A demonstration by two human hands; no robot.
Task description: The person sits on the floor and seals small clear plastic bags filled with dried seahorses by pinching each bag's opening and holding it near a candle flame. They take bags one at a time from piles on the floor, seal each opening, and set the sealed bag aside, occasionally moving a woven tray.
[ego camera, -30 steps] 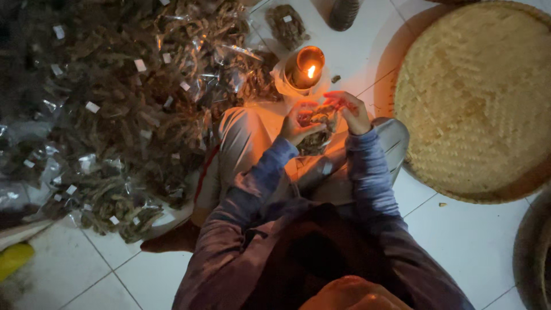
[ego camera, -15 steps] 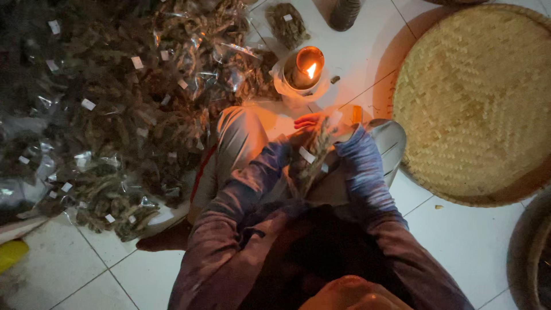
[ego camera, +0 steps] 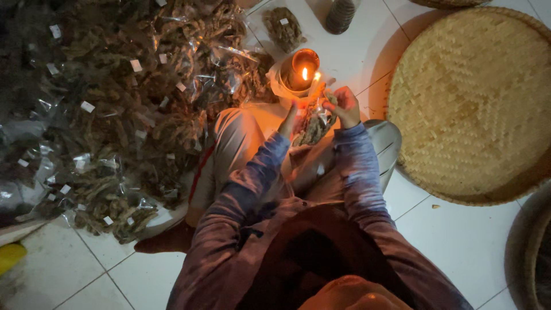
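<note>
Both hands, left (ego camera: 288, 122) and right (ego camera: 346, 105), pinched the bag (ego camera: 313, 121) top near the flame (ego camera: 305, 74). Bag probably light, crinkly, slippery (film heat-soft); best gripped by the top edge.

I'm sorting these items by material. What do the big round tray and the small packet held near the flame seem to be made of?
Round tray: probably woven bamboo or similar plant strips, matte tan, with a visible herringbone weave. Packet, held by the left hand and right hand: likely thin clear plastic film, glossy and crinkled, with dark dried pieces showing through.
</note>
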